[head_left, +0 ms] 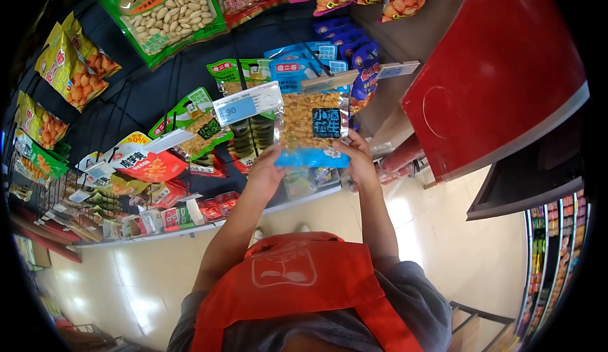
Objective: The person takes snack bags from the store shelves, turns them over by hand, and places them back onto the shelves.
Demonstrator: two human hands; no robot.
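A blue packet of peanuts [297, 121] with a clear window and a dark label faces me, upright, at the front of a row of blue packets on the rack. My left hand [265, 171] pinches its lower left edge. At the lower right corner, my right hand [359, 159] grips the same packet, thumb toward the front. Its top overlaps the blue packets behind it in this view. A white price tag [247, 106] juts out just left of the packet, and another tag [329, 81] crosses above it.
Green snack packets [193, 121] hang to the left, above red packets [155, 165] and a low shelf of small packs. A large green pistachio bag [168, 16] hangs higher up. To the right, a red panel [494, 67] sticks out over the tiled floor [437, 238].
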